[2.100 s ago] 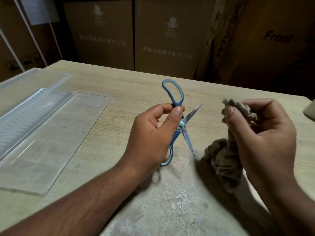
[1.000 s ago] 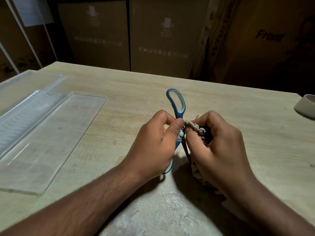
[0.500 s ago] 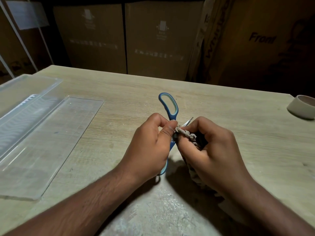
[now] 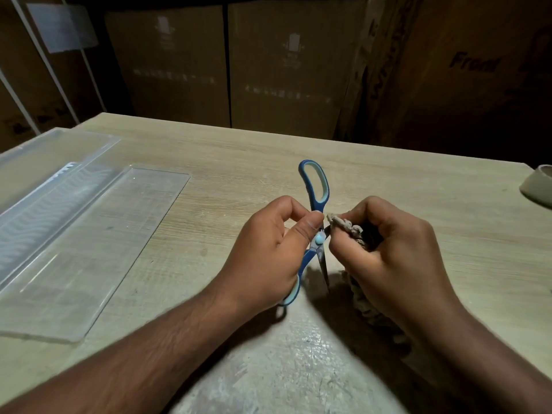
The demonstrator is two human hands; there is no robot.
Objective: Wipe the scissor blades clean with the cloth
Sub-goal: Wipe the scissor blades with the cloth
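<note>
"Front" on the right-hand cardboard box (image 4: 466,85); other print illegible.

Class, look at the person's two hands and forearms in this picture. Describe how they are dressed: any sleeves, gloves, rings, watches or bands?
Both the left hand and the right hand are bare, with no gloves. No ring shows on any visible finger. Both forearms are uncovered as far as the frame's bottom edge: no sleeve, watch or wristband is in view. Fine hair shows along the left forearm. The light is dim, so small marks cannot be told.

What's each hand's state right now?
Left hand: closed on the scissors, near the pivot.
Right hand: closed on the cloth, pressed against one blade.
</note>
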